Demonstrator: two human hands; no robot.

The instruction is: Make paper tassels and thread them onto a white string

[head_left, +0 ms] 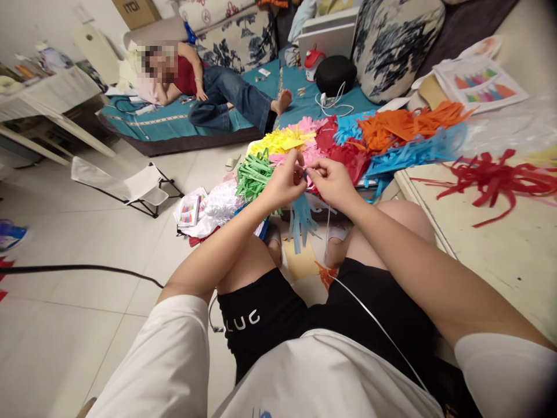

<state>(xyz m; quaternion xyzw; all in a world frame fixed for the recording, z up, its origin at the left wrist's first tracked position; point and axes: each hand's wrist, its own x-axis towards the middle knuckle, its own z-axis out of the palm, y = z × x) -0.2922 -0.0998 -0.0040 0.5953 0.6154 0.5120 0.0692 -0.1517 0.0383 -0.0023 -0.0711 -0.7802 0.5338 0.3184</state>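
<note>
My left hand [285,181] is closed in a pinch at the top of a light blue paper tassel [301,223]. The tassel's fringe hangs down below my fingers. Close beside it, my right hand [334,183] pinches a thin white string [363,306], which drops from the hand and runs across my lap to the lower right. The exact spot where the string and tassel meet is hidden by my fingers. Just beyond my hands lie fringed paper tassels: green [255,176], yellow [282,139], dark red [348,159], orange [391,129] and blue [411,155].
A cream table [491,232] at my right bears a red tassel [500,180]. Printed packaging [483,81] lies behind it. Another person [191,75] reclines on the teal sofa [152,125]. A white folding chair [126,186] stands left; an orange paper piece [327,275] lies between my legs.
</note>
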